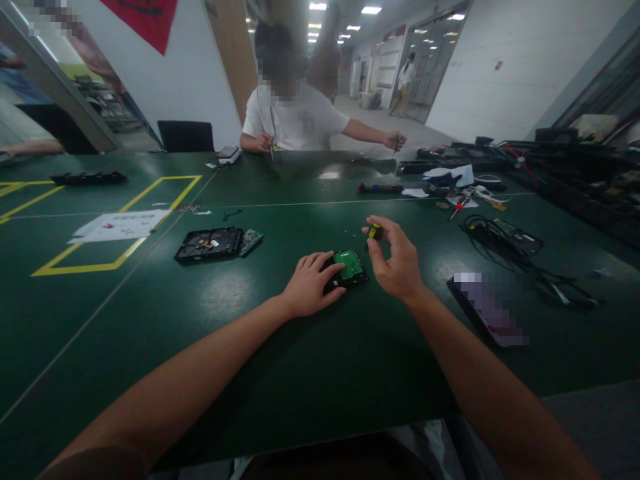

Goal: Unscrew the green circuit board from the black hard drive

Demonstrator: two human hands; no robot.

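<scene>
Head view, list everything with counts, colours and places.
Table: one, green, across the view
Drive: one, black and green, centre
Screwdriver: one, yellow and black, right of drive
Casing: one, black, left
Board: one, green, beside casing
Tape: several strips, yellow, left
Sheet: one, white, over tape
Strip: one, black, far left
Phone: one, dark-edged, right
Cables: count unclear, black, right
Clutter: uncountable, mostly dark, far right
Chair: at least one, black, behind table
Banner: one, red, upper left
Lights: several, white, overhead
People: at least three, one in white opposite
Left hand: one, bare, on drive
Right hand: one, bare, holding screwdriver
</scene>
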